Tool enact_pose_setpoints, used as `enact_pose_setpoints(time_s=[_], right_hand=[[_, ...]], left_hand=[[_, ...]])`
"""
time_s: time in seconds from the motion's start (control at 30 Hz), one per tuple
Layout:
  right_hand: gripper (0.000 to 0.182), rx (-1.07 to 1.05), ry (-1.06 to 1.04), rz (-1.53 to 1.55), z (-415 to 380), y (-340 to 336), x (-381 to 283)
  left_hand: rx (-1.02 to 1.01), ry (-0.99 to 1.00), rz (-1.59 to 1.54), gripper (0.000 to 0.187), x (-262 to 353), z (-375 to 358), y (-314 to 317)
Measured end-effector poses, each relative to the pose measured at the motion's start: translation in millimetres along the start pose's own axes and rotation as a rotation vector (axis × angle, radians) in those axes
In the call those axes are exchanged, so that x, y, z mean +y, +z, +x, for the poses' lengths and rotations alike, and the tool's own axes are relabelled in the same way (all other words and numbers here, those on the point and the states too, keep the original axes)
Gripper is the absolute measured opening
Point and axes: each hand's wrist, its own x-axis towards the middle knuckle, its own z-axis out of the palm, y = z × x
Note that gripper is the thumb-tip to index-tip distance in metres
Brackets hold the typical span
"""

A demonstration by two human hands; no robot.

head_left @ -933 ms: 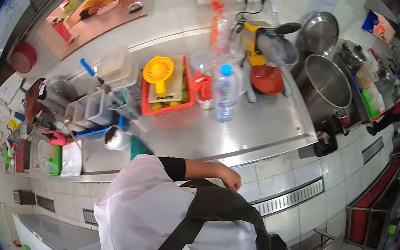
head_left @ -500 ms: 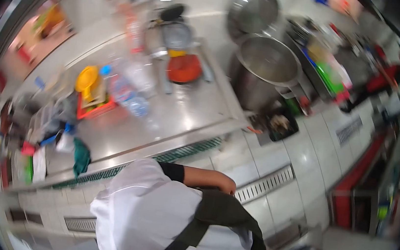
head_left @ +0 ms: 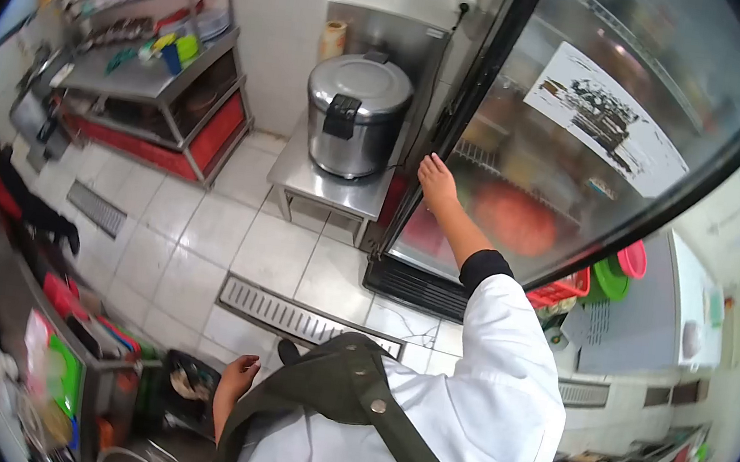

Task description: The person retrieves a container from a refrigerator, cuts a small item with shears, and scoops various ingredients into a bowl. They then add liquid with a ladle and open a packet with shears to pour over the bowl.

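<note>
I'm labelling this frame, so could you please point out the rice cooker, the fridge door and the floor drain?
rice cooker [head_left: 356, 115], head view, lid front.
fridge door [head_left: 569, 162], head view, glass pane.
floor drain [head_left: 288, 313], head view, grate middle.

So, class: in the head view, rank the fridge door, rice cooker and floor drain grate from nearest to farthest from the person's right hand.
1. Fridge door: under the right hand, at its edge.
2. Rice cooker: left of the hand, on its steel stand.
3. Floor drain grate: below, on the tiles.

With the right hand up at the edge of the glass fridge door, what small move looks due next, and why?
Probably pull the glass door open. The right hand rests flat at the door's edge, which looks shut, and red containers show behind the glass. The left hand hangs free by the apron, holding nothing. The rice cooker stands close beside the door.
</note>
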Motion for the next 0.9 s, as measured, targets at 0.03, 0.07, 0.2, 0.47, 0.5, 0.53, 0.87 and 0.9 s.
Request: enact_pose_setpoints(time_s=[0.03, 0.07, 0.2, 0.47, 0.5, 0.53, 0.87, 0.9], right_hand=[[0.035, -0.035, 0.015, 0.041, 2, -10, -1], [0.036, -0.176, 0.041, 0.027, 13, -22, 0], [0.039, -0.530, 0.114, -0.014, 51, -40, -16], [0.046, -0.716, 0.197, -0.060, 84, -24, -32], [0.046, -0.722, 0.201, -0.054, 85, -24, -33], [0.047, -0.726, 0.206, -0.046, 84, -26, -35], [0.045, -0.327, 0.262, 0.095, -42, -115, -109], [0.043, -0.305, 0.281, 0.335, -69, -111, -137]], left_hand=[[0.017, 0.030, 0.027, 0.033, -1, 14, -20], [0.033, 0.060, 0.051, 0.032, 11, 23, -41], [0.074, 0.134, 0.225, 0.032, 25, 56, -83], [-0.188, 0.067, 0.200, 0.042, 0, 76, -57], [-0.249, 0.065, 0.212, 0.044, -17, 81, -56], [-0.309, 0.058, 0.223, 0.046, -55, 93, -53], [-0.325, 0.133, 0.363, 0.050, 78, 104, -66], [-0.344, 0.153, 0.345, 0.049, 87, 110, -61]])
